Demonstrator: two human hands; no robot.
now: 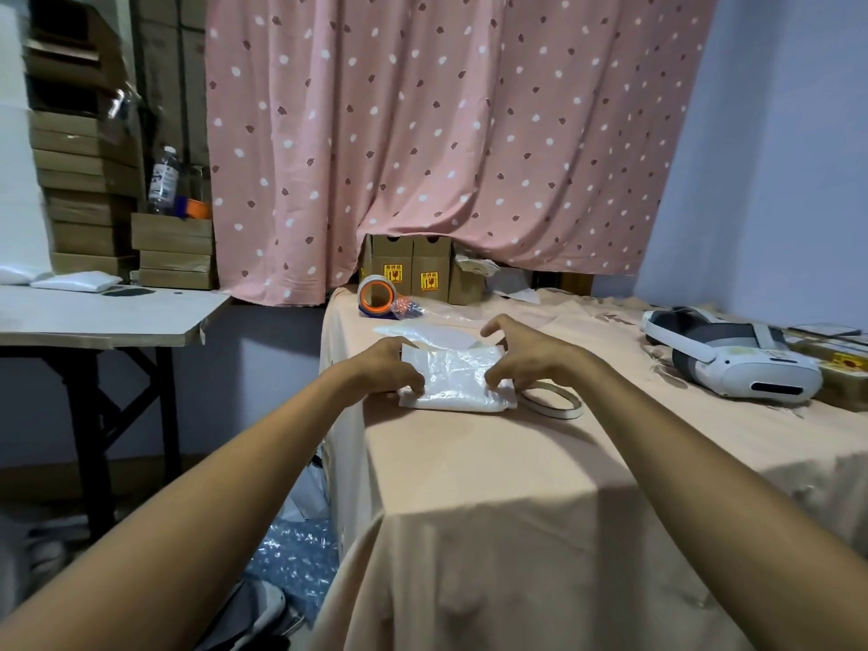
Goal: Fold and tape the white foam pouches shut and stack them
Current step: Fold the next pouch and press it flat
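Right now the white foam pouch (458, 378) lies flat on the peach-clothed table (493, 486); the table's L edge runs just L of the pouch. L hand (392, 364) grips the pouch's L side w/ curled fingers. R hand (521, 352) pinches its R side, thumb on top, index lifted. Just R of the pouch a thin tape ring (554, 404) lies flat; can't tell if they touch. Bare cloth runs from the pouch toward the person, so there's open room there. Behind the pouch: a flat whitish bag (422, 332), then an orange tape dispenser (375, 296) and brown cartons (422, 270), contents not visible. Well R of the pouch sits a white VR headset (732, 357). Far L of the pouch, across a gap, a side table (94, 317) carries more white pouches (77, 280). Pink spotted curtain (446, 133) hangs behind the pouch; bubble wrap (291, 556) lies on the floor below-L.
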